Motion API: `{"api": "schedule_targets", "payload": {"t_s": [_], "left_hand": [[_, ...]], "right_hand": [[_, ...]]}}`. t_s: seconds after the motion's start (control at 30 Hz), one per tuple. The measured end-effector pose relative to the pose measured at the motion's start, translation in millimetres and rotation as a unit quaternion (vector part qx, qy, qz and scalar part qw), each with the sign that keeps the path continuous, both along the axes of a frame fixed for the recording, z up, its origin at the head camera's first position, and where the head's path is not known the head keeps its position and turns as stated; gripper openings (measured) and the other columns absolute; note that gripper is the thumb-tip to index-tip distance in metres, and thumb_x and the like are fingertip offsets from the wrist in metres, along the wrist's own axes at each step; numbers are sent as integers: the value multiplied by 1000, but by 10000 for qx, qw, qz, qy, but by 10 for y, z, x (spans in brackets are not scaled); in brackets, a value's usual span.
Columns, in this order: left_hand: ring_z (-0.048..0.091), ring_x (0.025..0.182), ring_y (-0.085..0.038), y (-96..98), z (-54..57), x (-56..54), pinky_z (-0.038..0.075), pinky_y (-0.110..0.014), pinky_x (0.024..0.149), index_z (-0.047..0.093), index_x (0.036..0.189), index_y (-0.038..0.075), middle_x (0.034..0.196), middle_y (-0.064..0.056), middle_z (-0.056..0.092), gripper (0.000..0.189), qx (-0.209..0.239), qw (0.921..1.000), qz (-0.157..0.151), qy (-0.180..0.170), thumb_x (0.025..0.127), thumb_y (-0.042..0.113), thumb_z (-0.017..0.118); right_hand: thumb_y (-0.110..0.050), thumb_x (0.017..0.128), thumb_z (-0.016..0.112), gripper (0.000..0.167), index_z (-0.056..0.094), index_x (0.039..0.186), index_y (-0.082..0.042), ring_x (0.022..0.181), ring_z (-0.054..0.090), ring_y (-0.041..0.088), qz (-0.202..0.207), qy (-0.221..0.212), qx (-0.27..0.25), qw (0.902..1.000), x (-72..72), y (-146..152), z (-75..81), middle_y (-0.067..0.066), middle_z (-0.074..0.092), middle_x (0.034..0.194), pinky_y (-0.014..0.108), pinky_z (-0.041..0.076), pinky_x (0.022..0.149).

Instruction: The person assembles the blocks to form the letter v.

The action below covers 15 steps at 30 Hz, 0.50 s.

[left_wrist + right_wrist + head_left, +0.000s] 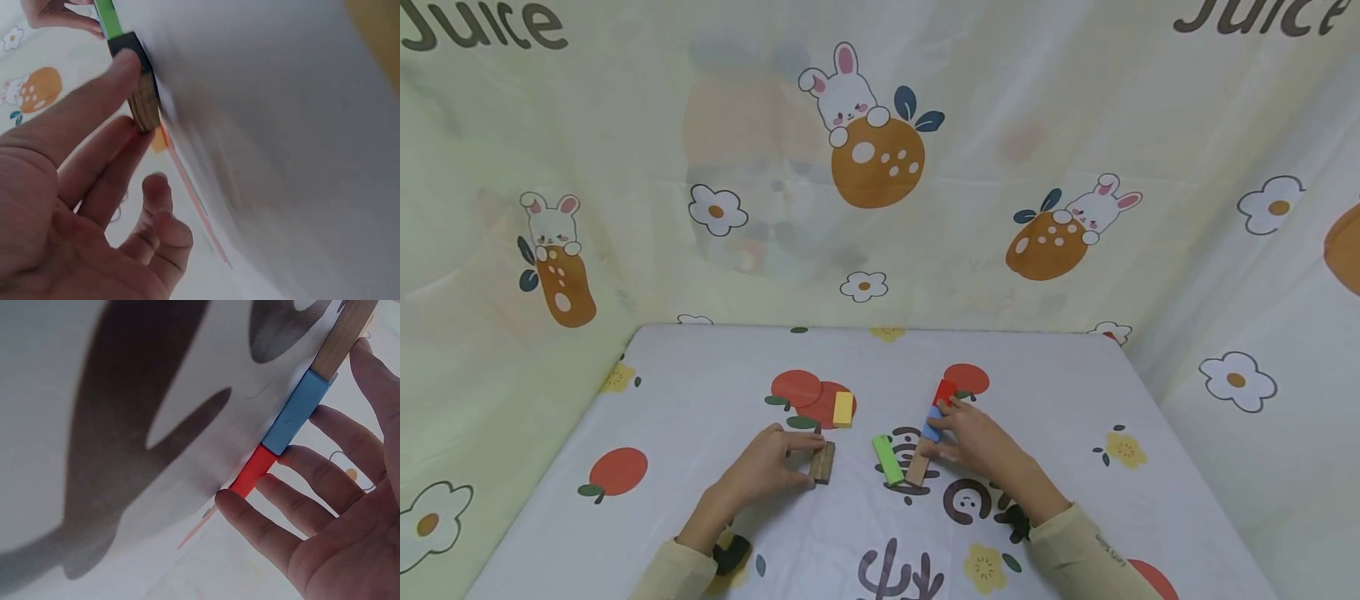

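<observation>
My left hand (763, 462) pinches a dark brown wooden block (823, 463) between thumb and fingertips; the left wrist view shows the thumb at one end of the block (145, 103) and fingers at the other. Red (944, 391), blue (932, 424) and tan (918, 465) blocks lie end to end in a slanting row. Along its right side rests my right hand (985, 442), fingers spread and fairly straight. In the right wrist view, a fingertip sits at the far end of the red block (255, 470) and the thumb touches the tan block (345, 339).
A green block (887, 460) lies left of the tan one, its near end close to it. Farther back is a yellow block (843, 409). The white tablecloth (700, 375) has printed fruit and flowers; patterned curtains (760, 250) stand behind and at both sides.
</observation>
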<state>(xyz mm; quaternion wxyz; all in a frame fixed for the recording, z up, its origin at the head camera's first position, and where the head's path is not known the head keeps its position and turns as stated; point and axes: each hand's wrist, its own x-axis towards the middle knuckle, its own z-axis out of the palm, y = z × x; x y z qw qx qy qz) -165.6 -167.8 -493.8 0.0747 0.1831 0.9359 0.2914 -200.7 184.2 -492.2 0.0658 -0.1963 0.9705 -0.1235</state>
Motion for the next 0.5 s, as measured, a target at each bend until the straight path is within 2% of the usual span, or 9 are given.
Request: {"api": "schedule_targets", "payload": {"t_s": [0.17,0.27,0.4,0.5], "left_hand": [[53,100,-15,76,-5,-7,49,-28,77,77,132,20,128,1,78,58,-44,9981,621,15,77,17,95],[53,98,-15,113,-9,-12,51,-28,75,76,133,19,130,0,77,58,-63,9961,868,155,78,17,95],[59,102,-18,161,-11,-27,54,-32,79,77,131,14,133,-2,77,56,-32,9942,945,521,78,18,95],[61,104,-20,202,-6,-47,55,-35,82,77,131,13,134,-3,76,56,-3,9932,956,667,79,20,95]], "right_hand": [[-44,88,84,61,73,136,-7,149,50,44,27,51,-23,10000,3,1,4,21,60,154,57,48,118],[-44,88,85,61,73,135,-7,148,51,44,39,66,-67,9999,11,2,7,21,61,153,57,49,117],[-47,88,83,63,73,135,-7,148,51,45,17,50,-105,9999,22,10,9,20,61,153,58,49,116],[-48,88,83,64,73,136,-8,148,51,45,8,53,-100,9999,24,11,6,20,61,153,58,49,116]]}}
